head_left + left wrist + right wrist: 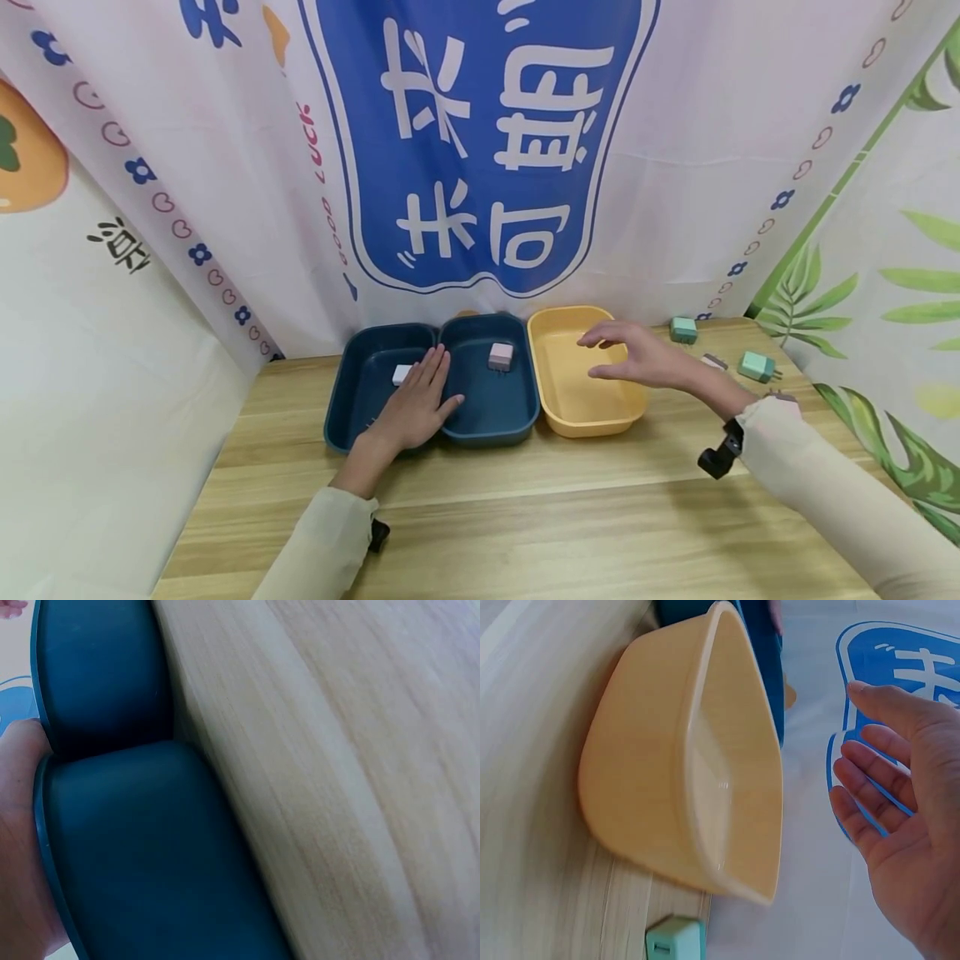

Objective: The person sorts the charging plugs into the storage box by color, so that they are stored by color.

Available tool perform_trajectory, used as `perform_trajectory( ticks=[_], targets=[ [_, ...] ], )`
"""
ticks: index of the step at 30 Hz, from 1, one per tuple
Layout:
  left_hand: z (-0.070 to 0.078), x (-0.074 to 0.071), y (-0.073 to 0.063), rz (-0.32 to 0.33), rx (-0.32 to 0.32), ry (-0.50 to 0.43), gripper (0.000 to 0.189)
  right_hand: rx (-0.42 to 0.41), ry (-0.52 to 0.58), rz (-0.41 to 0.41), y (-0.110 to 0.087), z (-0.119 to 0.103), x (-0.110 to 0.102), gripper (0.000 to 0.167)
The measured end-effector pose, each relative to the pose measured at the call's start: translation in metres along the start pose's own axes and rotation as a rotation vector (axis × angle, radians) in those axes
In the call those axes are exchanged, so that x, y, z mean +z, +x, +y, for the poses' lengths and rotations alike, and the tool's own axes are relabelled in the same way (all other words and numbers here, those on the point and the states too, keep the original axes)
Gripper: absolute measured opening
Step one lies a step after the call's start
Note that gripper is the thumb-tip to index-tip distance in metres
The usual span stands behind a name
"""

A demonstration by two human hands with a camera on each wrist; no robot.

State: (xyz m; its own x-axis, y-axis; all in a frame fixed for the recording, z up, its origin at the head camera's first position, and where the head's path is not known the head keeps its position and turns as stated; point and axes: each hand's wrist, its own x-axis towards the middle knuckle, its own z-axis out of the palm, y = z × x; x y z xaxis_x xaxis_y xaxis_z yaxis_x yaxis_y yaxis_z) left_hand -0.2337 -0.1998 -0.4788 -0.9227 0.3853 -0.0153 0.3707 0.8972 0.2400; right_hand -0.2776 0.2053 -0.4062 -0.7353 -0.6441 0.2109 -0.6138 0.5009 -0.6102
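My left hand (415, 410) lies with straight fingers over the left dark blue bin (352, 342) and its shared edge with the middle dark blue bin (487, 435). Beside its fingers, a white plug charger (401, 375) sits in the left bin. In the middle bin is a pale pink charger (500, 357) with its prongs showing. Above the yellow bin (573, 383), my right hand (648, 358) hovers with thumb and fingers spread. Nothing is between them, as the right wrist view also shows of that hand (915, 787).
To the right of the yellow bin, a mint-green charger (683, 330), another green charger (757, 367) and a partly hidden pinkish charger (714, 362) lie on the wooden table (525, 517). A printed curtain (675, 208) hangs right behind the bins.
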Motion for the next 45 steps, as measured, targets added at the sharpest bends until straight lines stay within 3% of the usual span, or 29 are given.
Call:
perform_trajectory(
  ticks=[11,22,38,45],
  targets=[
    [0.000,-0.001,0.000,-0.005,0.001,0.001,0.081,0.008,-0.131,0.023,-0.037,0.011,-0.020,0.045],
    [-0.001,-0.001,0.001,-0.004,0.000,0.002,0.081,0.065,-0.143,0.001,-0.066,0.017,-0.043,0.042],
    [0.001,-0.002,0.001,-0.007,-0.009,-0.005,0.081,0.036,-0.207,0.065,-0.112,0.040,-0.067,0.042],
    [0.002,-0.003,0.000,-0.016,-0.014,0.007,0.082,0.101,-0.150,0.063,-0.136,0.051,-0.072,0.044]
  ],
)
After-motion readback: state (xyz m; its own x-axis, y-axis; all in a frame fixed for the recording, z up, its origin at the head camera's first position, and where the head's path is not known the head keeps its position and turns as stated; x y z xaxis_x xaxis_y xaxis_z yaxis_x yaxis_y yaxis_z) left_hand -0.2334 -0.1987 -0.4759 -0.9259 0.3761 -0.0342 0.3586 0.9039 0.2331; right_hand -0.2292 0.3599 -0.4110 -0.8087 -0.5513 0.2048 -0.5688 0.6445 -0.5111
